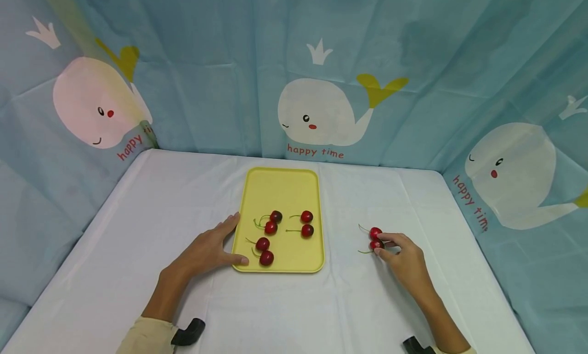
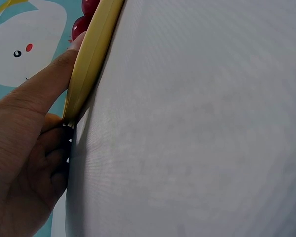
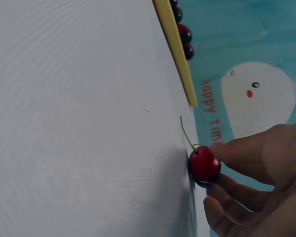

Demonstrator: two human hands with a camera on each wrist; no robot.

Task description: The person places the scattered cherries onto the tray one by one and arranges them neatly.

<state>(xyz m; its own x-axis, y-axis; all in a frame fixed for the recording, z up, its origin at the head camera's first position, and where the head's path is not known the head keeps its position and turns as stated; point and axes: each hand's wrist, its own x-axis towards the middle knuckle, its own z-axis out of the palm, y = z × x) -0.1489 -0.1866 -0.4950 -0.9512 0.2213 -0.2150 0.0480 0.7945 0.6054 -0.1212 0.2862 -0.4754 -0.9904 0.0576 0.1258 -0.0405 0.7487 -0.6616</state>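
Observation:
On the white-covered table lies a yellow tray (image 1: 282,190) with three pairs of dark red cherries, one of them a front cherry (image 1: 266,258). My left hand (image 1: 209,252) spreads along the tray's left side; its thumb rests over the rim near the front corner. To the right of the tray, my right hand (image 1: 404,259) pinches a cherry (image 3: 204,165) between thumb and forefinger, close to the tablecloth. A second cherry (image 1: 375,233) touches or nearly touches it on the far side. Both have green stems pointing left. In the right wrist view that second cherry is mostly hidden.
A white cloth (image 1: 184,185) covers the table. Blue curtains (image 1: 206,88) with printed whales surround its back and sides. Black wrist mounts (image 1: 188,332) sit at both cuffs, below the hands.

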